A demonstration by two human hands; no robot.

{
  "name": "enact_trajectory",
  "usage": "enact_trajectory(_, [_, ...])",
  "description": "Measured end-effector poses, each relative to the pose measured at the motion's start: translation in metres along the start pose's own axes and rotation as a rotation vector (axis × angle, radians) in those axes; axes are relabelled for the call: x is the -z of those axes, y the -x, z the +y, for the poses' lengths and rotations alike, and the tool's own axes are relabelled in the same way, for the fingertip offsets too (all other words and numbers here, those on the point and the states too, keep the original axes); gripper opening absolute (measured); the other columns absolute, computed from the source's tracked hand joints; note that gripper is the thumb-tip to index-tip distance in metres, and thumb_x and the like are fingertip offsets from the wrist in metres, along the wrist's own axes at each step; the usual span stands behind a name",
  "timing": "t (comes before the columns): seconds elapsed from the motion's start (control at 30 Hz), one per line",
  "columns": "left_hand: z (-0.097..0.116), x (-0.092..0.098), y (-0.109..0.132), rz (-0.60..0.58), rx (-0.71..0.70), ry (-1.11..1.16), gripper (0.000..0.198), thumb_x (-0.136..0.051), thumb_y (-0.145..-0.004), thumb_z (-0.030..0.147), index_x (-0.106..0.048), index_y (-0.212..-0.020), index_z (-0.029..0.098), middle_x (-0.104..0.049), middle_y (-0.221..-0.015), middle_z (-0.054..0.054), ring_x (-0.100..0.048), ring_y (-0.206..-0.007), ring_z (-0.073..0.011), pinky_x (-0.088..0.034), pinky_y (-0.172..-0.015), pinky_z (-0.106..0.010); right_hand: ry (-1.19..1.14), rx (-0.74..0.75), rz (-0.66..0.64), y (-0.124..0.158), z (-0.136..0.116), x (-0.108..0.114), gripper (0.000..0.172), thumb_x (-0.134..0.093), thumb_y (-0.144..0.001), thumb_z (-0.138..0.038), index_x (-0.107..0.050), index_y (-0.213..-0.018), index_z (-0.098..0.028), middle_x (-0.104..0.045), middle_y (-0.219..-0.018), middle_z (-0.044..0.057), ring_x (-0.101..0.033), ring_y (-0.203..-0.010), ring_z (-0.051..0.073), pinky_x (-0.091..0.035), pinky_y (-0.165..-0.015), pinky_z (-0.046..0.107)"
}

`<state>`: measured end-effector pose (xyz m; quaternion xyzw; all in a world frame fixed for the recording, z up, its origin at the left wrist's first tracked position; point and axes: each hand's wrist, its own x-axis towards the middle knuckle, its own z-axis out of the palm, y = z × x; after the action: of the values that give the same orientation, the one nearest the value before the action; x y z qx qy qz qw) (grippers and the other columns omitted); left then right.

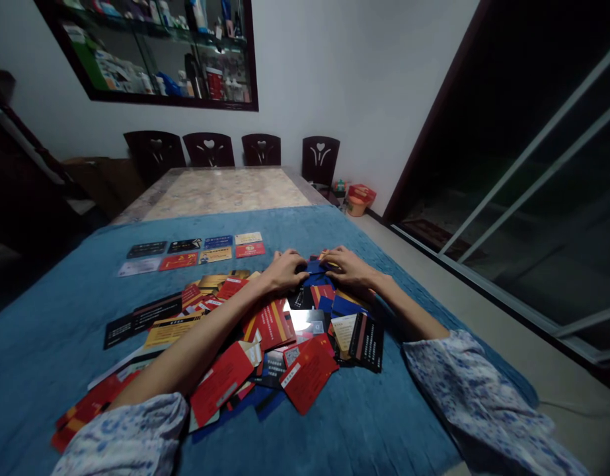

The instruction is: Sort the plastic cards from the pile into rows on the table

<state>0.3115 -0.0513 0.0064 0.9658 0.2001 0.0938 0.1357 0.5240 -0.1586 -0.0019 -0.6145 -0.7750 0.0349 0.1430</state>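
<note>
A loose heap of printed cards, red, black, blue and gold, lies on a blue cloth (384, 410). My left hand (287, 270) rests at the far side of the heap, its fingers curled inward onto a blue card (314, 267). Facing it from the other side, my right hand (350, 268) has its bent fingers at the same blue card. Some fingertips are hidden among the cards. Nearer to me lie a red card (309, 373) and a black card (369, 340). Beneath my left forearm, part of the heap is covered.
Beyond the heap on the left, several cards are laid out in two rows, among them a red card (178, 261). Past the cloth shows the bare tabletop (230, 188). Dark chairs (208, 149) stand behind it. A sliding glass door (533, 198) is at the right.
</note>
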Motion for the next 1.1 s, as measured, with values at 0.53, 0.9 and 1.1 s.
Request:
enact_trajectory(0.53, [-0.003, -0.001, -0.002, 0.132, 0.099, 0.021, 0.033, -0.047, -0.095, 0.027, -0.079, -0.1, 0.02, -0.073, -0.108, -0.01, -0.056, -0.11, -0.0263, -0.044, -0.098, -0.044, -0.145, -0.038, 0.084, -0.028, 0.012, 0.003, 0.035, -0.053, -0.068, -0.01, -0.078, -0.092, -0.017, -0.076, -0.092, 0.006, -0.063, -0.085, 0.02, -0.047, -0.081, 0.029])
enact_trajectory(0.9, [-0.016, -0.004, -0.006, 0.234, 0.218, 0.257, 0.033, -0.049, -0.089, 0.018, -0.079, -0.101, 0.015, -0.078, -0.101, -0.006, -0.07, -0.099, -0.0218, -0.05, -0.091, -0.028, -0.348, -0.198, 0.224, -0.029, 0.02, -0.017, 0.022, -0.058, -0.073, -0.03, -0.072, -0.068, -0.014, -0.055, -0.059, -0.003, -0.049, -0.062, 0.012, -0.036, -0.06, 0.022])
enact_trajectory(1.1, [-0.016, -0.003, -0.005, 0.254, 0.225, 0.325, 0.032, -0.049, -0.087, 0.017, -0.08, -0.094, 0.014, -0.078, -0.092, -0.004, -0.071, -0.092, -0.0214, -0.051, -0.085, -0.026, -0.409, -0.2, 0.304, -0.031, 0.015, -0.015, 0.019, -0.058, -0.072, -0.023, -0.075, -0.077, -0.017, -0.072, -0.078, 0.002, -0.063, -0.077, 0.018, -0.046, -0.073, 0.027])
